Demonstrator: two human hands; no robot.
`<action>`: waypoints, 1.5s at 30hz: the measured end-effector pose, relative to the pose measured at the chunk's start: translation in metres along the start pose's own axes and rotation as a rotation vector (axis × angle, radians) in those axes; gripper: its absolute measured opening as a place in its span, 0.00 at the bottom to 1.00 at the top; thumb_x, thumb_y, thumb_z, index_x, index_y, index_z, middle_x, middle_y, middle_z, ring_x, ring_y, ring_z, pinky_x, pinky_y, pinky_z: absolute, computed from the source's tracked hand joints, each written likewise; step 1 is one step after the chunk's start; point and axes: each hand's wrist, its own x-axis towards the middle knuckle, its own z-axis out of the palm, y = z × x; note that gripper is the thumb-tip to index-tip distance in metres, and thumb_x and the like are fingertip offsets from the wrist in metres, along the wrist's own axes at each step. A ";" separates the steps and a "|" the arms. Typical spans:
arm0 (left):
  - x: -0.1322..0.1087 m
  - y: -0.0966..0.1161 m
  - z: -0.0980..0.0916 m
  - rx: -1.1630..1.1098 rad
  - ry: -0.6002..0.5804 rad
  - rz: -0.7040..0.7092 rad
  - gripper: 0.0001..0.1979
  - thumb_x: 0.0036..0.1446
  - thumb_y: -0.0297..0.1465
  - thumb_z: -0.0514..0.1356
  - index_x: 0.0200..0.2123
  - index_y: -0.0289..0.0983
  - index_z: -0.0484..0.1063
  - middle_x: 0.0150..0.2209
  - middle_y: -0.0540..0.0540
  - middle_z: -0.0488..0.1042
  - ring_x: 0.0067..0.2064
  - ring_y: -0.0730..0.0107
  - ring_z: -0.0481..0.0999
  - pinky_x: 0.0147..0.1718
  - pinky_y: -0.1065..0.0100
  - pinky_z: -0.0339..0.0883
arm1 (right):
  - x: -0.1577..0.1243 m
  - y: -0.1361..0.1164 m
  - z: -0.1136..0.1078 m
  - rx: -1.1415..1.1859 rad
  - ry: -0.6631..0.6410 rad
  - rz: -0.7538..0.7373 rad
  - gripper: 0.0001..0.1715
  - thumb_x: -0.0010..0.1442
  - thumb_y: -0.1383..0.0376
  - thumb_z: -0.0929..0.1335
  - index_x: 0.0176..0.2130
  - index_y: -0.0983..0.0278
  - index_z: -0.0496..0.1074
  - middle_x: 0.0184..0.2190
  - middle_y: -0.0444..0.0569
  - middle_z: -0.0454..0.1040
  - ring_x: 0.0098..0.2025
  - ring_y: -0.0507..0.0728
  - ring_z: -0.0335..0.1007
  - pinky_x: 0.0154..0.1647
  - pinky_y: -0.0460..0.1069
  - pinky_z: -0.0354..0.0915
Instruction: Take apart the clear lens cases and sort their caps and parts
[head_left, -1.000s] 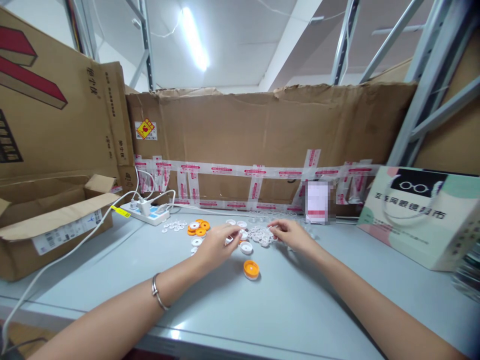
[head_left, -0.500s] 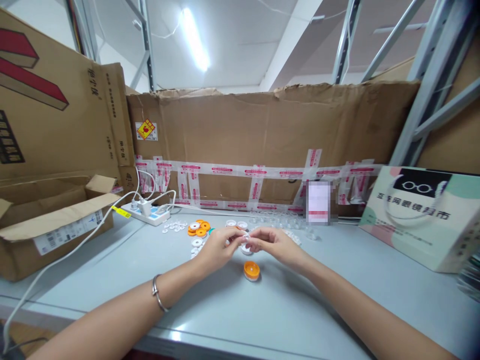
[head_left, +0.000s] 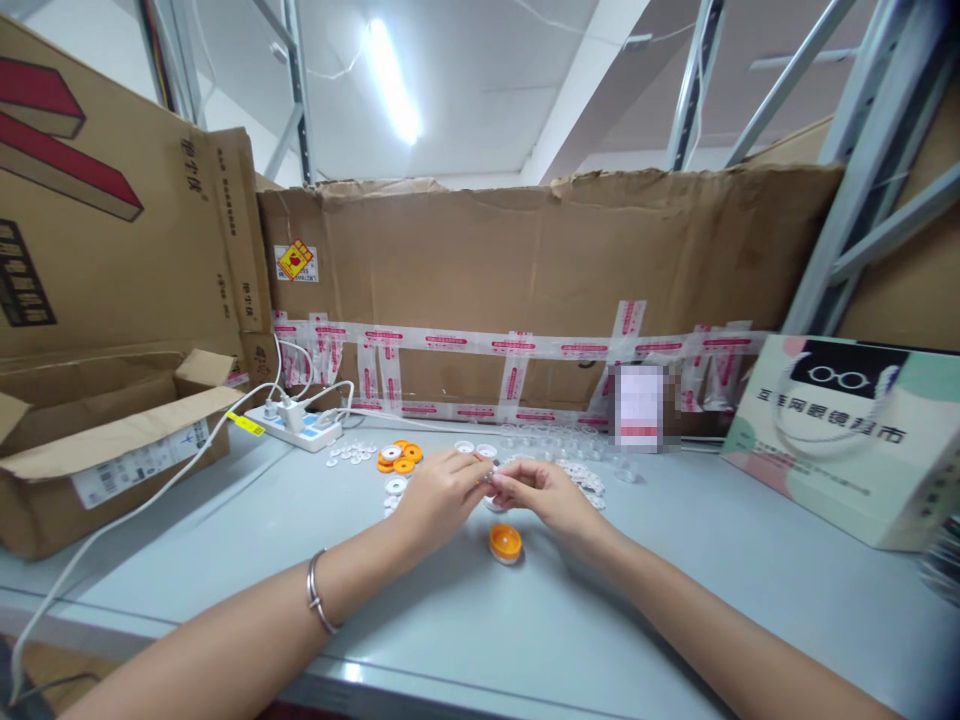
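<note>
Above the middle of the table, my left hand [head_left: 444, 497] and my right hand [head_left: 546, 496] meet fingertip to fingertip. Both are closed in a pinch around a small pale piece [head_left: 490, 477], too small and covered to name. Just below the fingers lies a white disc [head_left: 493, 504], partly hidden by them. Nearer to me, an orange round cup-shaped part [head_left: 505, 541] rests on a white base. Behind my left hand are several orange and white wheel-like discs [head_left: 400, 457]. Beyond my right hand is a pile of small white parts [head_left: 583, 478].
Small white pieces [head_left: 351, 454] and clear round pieces [head_left: 624, 467] lie toward the back. A power strip [head_left: 304, 430] with white cables stands back left, by an open carton [head_left: 97, 440]. A printed bag [head_left: 817, 450] stands right. Large cardboard [head_left: 450, 260] walls the back.
My left hand has turned over, so its back and fingers now cover more of the small piece. My right hand keeps its pinch in nearly the same place. The view has shifted slightly.
</note>
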 end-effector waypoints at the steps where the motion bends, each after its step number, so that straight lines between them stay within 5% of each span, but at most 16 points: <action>1: 0.000 0.000 0.000 0.031 -0.017 0.014 0.07 0.56 0.29 0.54 0.36 0.37 0.70 0.33 0.47 0.74 0.33 0.70 0.70 0.33 0.68 0.64 | 0.000 0.000 0.000 -0.005 0.002 0.003 0.20 0.39 0.53 0.72 0.26 0.67 0.72 0.23 0.47 0.74 0.28 0.53 0.70 0.36 0.50 0.65; 11: -0.002 0.000 0.003 0.155 -0.110 0.105 0.07 0.57 0.26 0.51 0.38 0.34 0.68 0.34 0.46 0.72 0.34 0.68 0.65 0.35 0.66 0.63 | 0.002 0.001 -0.001 -0.012 0.006 -0.008 0.22 0.41 0.51 0.71 0.29 0.67 0.76 0.24 0.48 0.75 0.28 0.53 0.70 0.37 0.50 0.65; 28: -0.006 -0.006 0.014 0.046 -0.151 -0.015 0.07 0.57 0.29 0.53 0.39 0.36 0.68 0.36 0.47 0.73 0.36 0.68 0.67 0.35 0.67 0.63 | 0.003 0.006 0.001 -0.083 0.006 -0.096 0.19 0.45 0.53 0.69 0.28 0.67 0.76 0.23 0.47 0.73 0.27 0.52 0.66 0.34 0.49 0.64; 45: -0.003 -0.002 0.006 0.075 0.023 0.114 0.08 0.57 0.24 0.51 0.37 0.35 0.68 0.35 0.47 0.74 0.33 0.71 0.67 0.35 0.68 0.64 | -0.002 -0.001 0.005 -0.042 0.145 -0.112 0.20 0.40 0.52 0.71 0.28 0.67 0.77 0.23 0.49 0.75 0.28 0.55 0.68 0.35 0.52 0.65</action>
